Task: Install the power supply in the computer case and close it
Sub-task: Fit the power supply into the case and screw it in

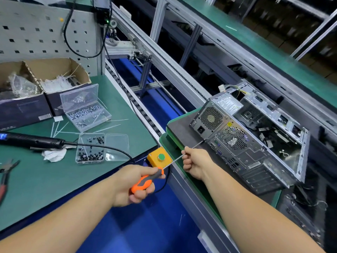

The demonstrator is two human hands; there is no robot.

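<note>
An open computer case [255,154] lies on its side on a grey pallet [180,128], rear panel towards me. The power supply [211,119] sits in its upper left corner, fan grille showing, wires sticking out behind. My left hand [135,185] grips the orange and grey handle of a screwdriver [145,181]. My right hand [194,162] pinches the long metal shaft. The tip touches the lower corner of the power supply at the rear panel.
A green bench [54,179] at left holds clear screw boxes [85,108], a second screw tray [91,148], an electric driver [31,140], pliers [5,172] and cardboard boxes [42,81]. A yellow button box [158,158] sits by the conveyor rail [145,117].
</note>
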